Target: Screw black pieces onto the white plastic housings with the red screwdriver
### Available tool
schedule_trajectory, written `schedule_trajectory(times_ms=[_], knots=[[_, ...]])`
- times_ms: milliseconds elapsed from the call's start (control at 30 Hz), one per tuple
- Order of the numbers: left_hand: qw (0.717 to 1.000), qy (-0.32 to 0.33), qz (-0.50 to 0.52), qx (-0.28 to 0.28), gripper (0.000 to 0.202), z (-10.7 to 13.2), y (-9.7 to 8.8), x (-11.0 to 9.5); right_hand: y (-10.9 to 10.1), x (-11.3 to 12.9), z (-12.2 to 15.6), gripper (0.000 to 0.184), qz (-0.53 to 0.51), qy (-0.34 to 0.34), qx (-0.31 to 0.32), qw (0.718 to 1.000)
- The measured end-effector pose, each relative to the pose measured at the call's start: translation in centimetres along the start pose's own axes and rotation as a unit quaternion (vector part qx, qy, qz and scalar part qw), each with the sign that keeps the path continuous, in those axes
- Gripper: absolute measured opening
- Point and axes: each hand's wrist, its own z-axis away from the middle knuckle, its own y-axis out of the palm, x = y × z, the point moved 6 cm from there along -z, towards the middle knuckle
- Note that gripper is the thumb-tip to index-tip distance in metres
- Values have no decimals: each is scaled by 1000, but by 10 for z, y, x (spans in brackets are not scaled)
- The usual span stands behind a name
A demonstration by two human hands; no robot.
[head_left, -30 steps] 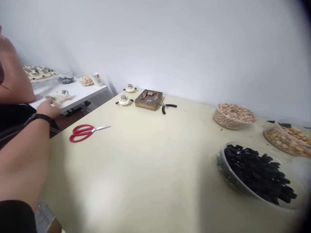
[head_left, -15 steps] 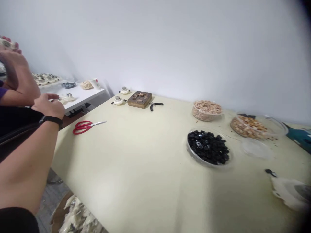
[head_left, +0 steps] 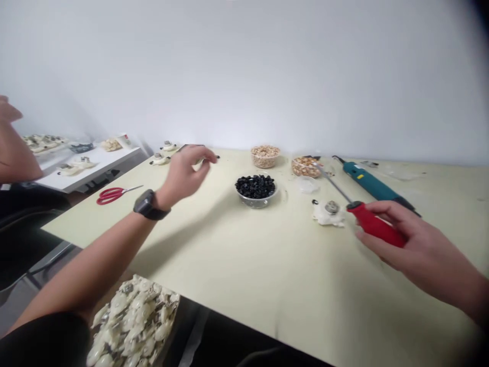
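Note:
My right hand [head_left: 405, 239] is closed around the red handle of a screwdriver [head_left: 372, 224], whose metal shaft points up and left over the table. Just left of that handle lies a white plastic part with a metal centre [head_left: 327, 212]. My left hand [head_left: 187, 171], with a black watch [head_left: 145, 205] on the wrist, hovers above the table with curled, loosely parted fingers and nothing visible in them. A clear bowl of black pieces [head_left: 255, 188] stands between my hands.
Two tubs of tan pieces [head_left: 265, 155] [head_left: 304, 166], a teal power tool [head_left: 369, 182], red scissors [head_left: 112, 193] and two white parts [head_left: 160, 159] lie on the cream table [head_left: 244, 265]. A box of white parts [head_left: 133, 321] sits below. Another person's arm [head_left: 15, 153] is at the left.
The view has swung right. My left hand has come from the side table to above the main table. My right hand with the screwdriver has entered the view.

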Motion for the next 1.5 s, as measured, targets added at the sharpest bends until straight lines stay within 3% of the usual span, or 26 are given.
schedule_trajectory(times_ms=[67,133,233,367,467,633,900,1233,1400,1500], knots=[[997,41,31,64,21,3,29,-46,3,4,2,38,-15,10,16,1000],[994,47,57,75,24,12,53,-68,1,14,2,34,-5,-54,-13,998],[996,42,38,63,27,31,86,-69,4,21,-2,33,14,-102,-16,995],[992,35,23,116,36,51,115,-56,8,13,-9,43,17,-38,-8,999],[989,3,17,144,40,53,119,-50,7,8,-10,44,16,3,-15,1000],[985,-13,1,171,36,50,122,-49,7,4,-9,37,17,-7,-33,999],[990,-18,24,138,28,51,125,-47,12,-1,-9,35,26,-16,-20,999],[988,-26,58,143,23,50,124,-43,11,6,-6,33,18,-16,-6,1000],[985,28,14,168,45,51,121,-51,10,5,-6,34,17,-24,-13,1000],[981,62,-33,182,40,50,122,-55,11,5,-5,34,23,-27,-15,999]])
